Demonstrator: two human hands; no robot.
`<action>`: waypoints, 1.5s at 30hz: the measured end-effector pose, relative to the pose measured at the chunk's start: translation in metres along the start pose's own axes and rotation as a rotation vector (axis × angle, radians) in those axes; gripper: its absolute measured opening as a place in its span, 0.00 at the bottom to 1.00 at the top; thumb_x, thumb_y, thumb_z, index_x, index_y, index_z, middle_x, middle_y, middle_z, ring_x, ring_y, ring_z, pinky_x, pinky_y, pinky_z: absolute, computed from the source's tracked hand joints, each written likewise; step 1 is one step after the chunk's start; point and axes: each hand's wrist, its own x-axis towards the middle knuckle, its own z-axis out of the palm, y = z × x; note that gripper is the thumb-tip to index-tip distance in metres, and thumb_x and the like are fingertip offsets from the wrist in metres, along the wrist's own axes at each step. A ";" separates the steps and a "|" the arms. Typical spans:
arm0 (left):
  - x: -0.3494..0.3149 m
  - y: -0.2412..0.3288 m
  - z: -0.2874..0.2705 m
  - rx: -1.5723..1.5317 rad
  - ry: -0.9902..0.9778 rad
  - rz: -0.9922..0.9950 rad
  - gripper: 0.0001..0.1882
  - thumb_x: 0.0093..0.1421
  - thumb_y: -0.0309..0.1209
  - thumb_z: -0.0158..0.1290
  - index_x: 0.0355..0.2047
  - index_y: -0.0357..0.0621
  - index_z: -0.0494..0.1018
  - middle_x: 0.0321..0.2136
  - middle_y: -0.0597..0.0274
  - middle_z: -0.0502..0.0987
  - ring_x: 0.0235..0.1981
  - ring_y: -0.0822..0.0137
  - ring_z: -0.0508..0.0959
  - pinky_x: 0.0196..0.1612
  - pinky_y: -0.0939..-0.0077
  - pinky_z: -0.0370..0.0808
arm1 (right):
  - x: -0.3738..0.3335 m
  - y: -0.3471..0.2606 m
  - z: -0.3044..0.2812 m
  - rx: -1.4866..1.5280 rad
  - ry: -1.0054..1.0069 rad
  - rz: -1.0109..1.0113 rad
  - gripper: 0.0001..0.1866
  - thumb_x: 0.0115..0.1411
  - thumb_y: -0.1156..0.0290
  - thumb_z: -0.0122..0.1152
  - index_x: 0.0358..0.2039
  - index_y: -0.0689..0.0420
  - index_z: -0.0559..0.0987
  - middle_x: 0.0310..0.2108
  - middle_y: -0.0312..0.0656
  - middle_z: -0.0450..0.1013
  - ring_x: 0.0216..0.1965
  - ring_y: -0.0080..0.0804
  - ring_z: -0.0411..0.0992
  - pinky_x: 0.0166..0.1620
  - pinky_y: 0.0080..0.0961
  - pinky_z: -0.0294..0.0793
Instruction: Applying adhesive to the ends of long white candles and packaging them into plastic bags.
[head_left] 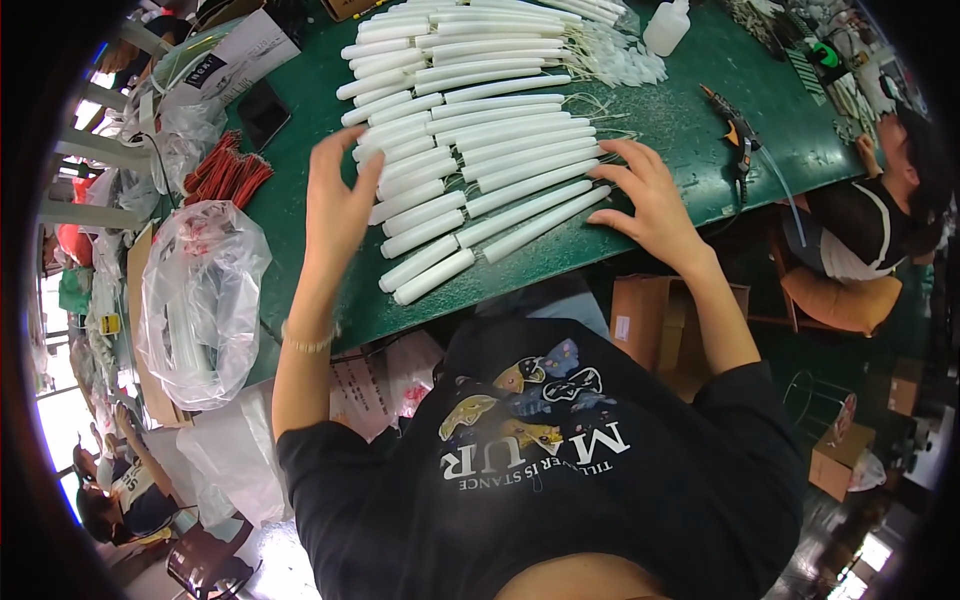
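Observation:
Rows of white tubes lie side by side across a green table (pixel 660 120). Each row has a shorter, thicker tube (pixel 420 215) on the left and a longer, thinner tube (pixel 530 215) on the right. Fine pale wires stick out at the right ends of several thin tubes. My left hand (pixel 338 190) is at the left ends of the thick tubes, thumb and fingers apart. Opposite it, my right hand (pixel 655 200) has its fingers spread at the right ends of the nearer thin tubes, its fingertips at or touching them. Neither hand grips a tube.
A glue gun (pixel 740 145) lies at the right, beyond my right hand. Behind are small translucent pieces (pixel 625 60) and a white bottle (pixel 667 28). Red wires (pixel 225 172), a dark flat device (pixel 264 115) and a clear plastic bag (pixel 205 290) sit left. A person (pixel 860 215) sits at right.

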 end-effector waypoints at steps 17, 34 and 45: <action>-0.113 0.048 0.007 0.214 -0.084 -0.093 0.41 0.48 0.33 0.65 0.61 0.42 0.59 0.62 0.43 0.56 0.60 0.42 0.59 0.60 0.53 0.60 | 0.009 0.016 0.019 0.009 0.109 0.092 0.13 0.57 0.65 0.60 0.40 0.58 0.75 0.56 0.45 0.65 0.58 0.47 0.60 0.60 0.37 0.57; -0.114 0.048 0.011 0.222 -0.049 -0.083 0.39 0.46 0.31 0.65 0.59 0.42 0.62 0.61 0.44 0.58 0.59 0.44 0.62 0.59 0.55 0.63 | 0.029 0.026 0.029 0.013 0.181 0.163 0.11 0.60 0.64 0.57 0.39 0.58 0.75 0.54 0.49 0.67 0.56 0.47 0.62 0.59 0.36 0.60; -0.114 0.048 0.010 0.245 -0.044 -0.070 0.39 0.46 0.31 0.66 0.59 0.42 0.62 0.61 0.44 0.58 0.59 0.44 0.62 0.58 0.55 0.64 | 0.057 0.033 0.033 -0.012 0.119 0.071 0.17 0.61 0.60 0.56 0.47 0.54 0.75 0.55 0.48 0.65 0.58 0.48 0.60 0.60 0.38 0.57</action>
